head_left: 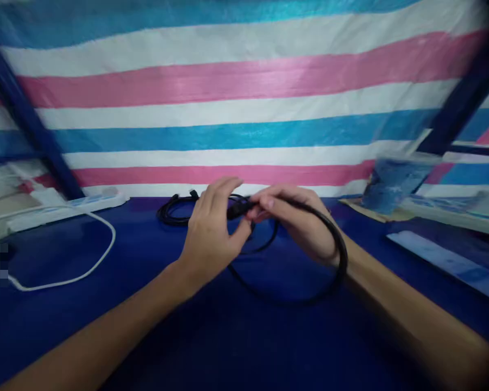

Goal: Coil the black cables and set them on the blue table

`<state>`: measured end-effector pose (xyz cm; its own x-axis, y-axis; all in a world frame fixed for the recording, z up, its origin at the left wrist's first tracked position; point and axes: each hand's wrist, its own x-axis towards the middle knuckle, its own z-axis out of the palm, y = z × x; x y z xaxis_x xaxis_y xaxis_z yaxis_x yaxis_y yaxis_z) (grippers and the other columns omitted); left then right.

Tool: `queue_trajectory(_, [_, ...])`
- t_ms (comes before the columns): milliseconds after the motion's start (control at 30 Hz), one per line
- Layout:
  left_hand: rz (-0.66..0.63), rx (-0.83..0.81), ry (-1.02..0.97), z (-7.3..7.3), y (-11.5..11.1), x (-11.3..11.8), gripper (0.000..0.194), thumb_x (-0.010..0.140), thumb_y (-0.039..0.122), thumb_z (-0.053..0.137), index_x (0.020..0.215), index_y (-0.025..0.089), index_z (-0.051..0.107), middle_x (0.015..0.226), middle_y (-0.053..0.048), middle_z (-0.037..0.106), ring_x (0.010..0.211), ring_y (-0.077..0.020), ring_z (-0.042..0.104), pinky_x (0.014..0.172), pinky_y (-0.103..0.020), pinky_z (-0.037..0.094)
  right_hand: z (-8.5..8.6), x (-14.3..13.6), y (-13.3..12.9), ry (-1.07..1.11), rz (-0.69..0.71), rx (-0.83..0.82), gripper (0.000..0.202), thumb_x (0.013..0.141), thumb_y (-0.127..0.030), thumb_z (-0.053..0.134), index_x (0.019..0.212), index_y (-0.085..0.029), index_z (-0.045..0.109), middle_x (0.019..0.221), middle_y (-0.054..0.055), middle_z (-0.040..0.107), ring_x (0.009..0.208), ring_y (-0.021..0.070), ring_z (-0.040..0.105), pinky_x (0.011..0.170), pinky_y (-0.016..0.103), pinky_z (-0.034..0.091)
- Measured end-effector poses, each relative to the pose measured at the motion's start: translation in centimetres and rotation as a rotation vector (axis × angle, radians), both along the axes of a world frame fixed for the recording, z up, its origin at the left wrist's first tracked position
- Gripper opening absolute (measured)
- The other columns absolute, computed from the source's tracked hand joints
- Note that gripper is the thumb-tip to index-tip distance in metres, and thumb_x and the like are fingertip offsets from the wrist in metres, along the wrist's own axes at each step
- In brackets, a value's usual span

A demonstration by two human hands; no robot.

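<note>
While both hands are up over the blue surface (146, 244), they meet at one end of a black cable (342, 255). That end has a thick black plug (237, 210), and it sits between the two hands, near the middle of the view. The right hand (305, 217) pinches the cable just behind the plug, with the thumb on top. The left hand (209, 231) is bent around the plug, with its fingers up and its thumb below. It is hard to tell if the left hand is squeezing the plug or only touching it. From the right hand, the cable bends down in a big round loop and goes back to the left, under the hands.

Just behind the left hand, a coil of black cable (175, 221) lies on the surface. It is hard to see if it is part of the same cable. Far to the left is a white power strip (73, 209), and a thin white cord (114, 234) curves near it. Over on the right, a blue pouch (395, 182) stands on brown paper (350, 205). At the back hangs a sheet (244, 81) with blue, white and pink stripes.
</note>
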<state>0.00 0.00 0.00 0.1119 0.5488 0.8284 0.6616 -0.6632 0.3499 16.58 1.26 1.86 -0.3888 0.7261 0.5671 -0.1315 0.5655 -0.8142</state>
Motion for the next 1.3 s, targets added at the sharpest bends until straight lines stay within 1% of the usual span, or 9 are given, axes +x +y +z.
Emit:
queue_trajectory(167, [-0.103,-0.475,0.107,-0.2,2.1,-0.9,0.029,0.087,0.036,0.044,0.094,0.017,0.064,0.073,-0.004,0.069,0.069,-0.0183,0.065,0.064,-0.029,0.046,-0.3,-0.6,-0.1,0.062,0.040,-0.134,0.020,0.079,-0.014,0.066,0.097,-0.019,0.066,0.087,0.001,0.070,0.080,0.0122,0.066,0.074,0.021,0.050])
queue_trajectory(333, [-0.083,-0.761,-0.120,-0.5,3.8,-2.5,0.046,0.088,0.050,0.037,0.088,0.013,0.064,0.054,-0.003,0.061,0.040,-0.0140,0.052,0.047,-0.026,0.040,-0.1,-0.5,-0.4,0.208,0.222,-0.565,0.035,0.089,-0.048,0.047,0.101,-0.017,0.058,0.069,0.002,0.066,0.041,0.0122,0.057,0.051,0.029,0.051])
queue_trajectory(467, [-0.019,-0.734,-0.111,0.2,3.3,-3.2,0.050,0.087,0.052,0.038,0.099,0.011,0.063,0.067,-0.009,0.067,0.055,-0.0181,0.060,0.057,-0.029,0.044,0.4,-1.7,-1.8,0.159,0.144,-0.395,0.027,0.089,-0.044,0.051,0.097,-0.018,0.056,0.049,-0.009,0.048,0.029,0.0058,0.036,0.045,0.025,0.047])
queue_trajectory(633, [0.077,-0.257,0.191,1.7,1.7,-2.8,0.040,0.085,0.049,0.047,0.089,0.017,0.069,0.088,-0.010,0.067,0.085,-0.0228,0.060,0.073,-0.033,0.042,0.7,-1.7,-1.8,0.193,-0.102,-0.325,0.019,0.089,-0.037,0.050,0.081,-0.019,0.049,0.043,-0.013,0.025,0.030,0.0038,0.016,0.032,0.018,0.023])
queue_trajectory(800, [-0.337,-0.802,-0.259,2.3,0.6,-1.9,0.033,0.084,0.044,0.050,0.074,0.015,0.064,0.041,0.002,0.049,0.035,-0.0084,0.042,0.039,-0.021,0.028,1.0,-0.7,-1.5,0.150,-0.069,-0.236,0.020,0.088,-0.039,0.052,0.084,-0.020,0.051,0.047,-0.011,0.033,0.032,0.0039,0.022,0.033,0.019,0.018])
queue_trajectory(967, [-0.616,-0.943,-0.749,2.1,0.4,-1.0,0.016,0.082,0.026,0.054,0.094,0.016,0.056,0.044,0.003,0.054,0.035,-0.0097,0.047,0.036,-0.018,0.032,0.0,-2.0,-1.6,0.165,0.109,-0.160,0.029,0.083,-0.046,0.057,0.094,-0.019,0.057,0.078,0.000,0.057,0.064,0.0114,0.055,0.061,0.026,0.046])
queue_trajectory(1100, [-0.598,-0.959,-0.942,2.4,-0.9,0.3,0.013,0.078,0.019,0.055,0.086,0.012,0.062,0.047,0.004,0.049,0.038,-0.0058,0.044,0.037,-0.016,0.032,-0.5,-2.9,-2.3,-0.052,-0.032,0.097,0.042,0.068,-0.026,0.076,0.106,-0.020,0.059,0.105,0.004,0.058,0.096,0.0167,0.055,0.089,0.032,0.041])
queue_trajectory(1167, [-0.575,-0.966,-0.884,2.3,-1.5,1.0,0.020,0.077,0.024,0.057,0.093,0.015,0.064,0.053,0.003,0.054,0.042,-0.0063,0.045,0.037,-0.016,0.032,-0.6,-2.7,-2.3,-0.008,-0.126,0.209,0.019,0.077,-0.028,0.068,0.093,-0.019,0.061,0.097,0.003,0.059,0.094,0.0160,0.055,0.089,0.032,0.041])
queue_trajectory(1300, [-0.318,-0.919,-0.609,1.2,0.0,1.4,0.040,0.071,0.046,0.063,0.093,0.013,0.063,0.062,-0.002,0.059,0.054,-0.0128,0.054,0.046,-0.022,0.043,-0.8,-0.6,-0.6,0.157,-0.081,0.033,0.031,0.088,-0.046,0.050,0.074,-0.019,0.055,0.071,-0.001,0.057,0.073,0.0128,0.058,0.077,0.028,0.046])
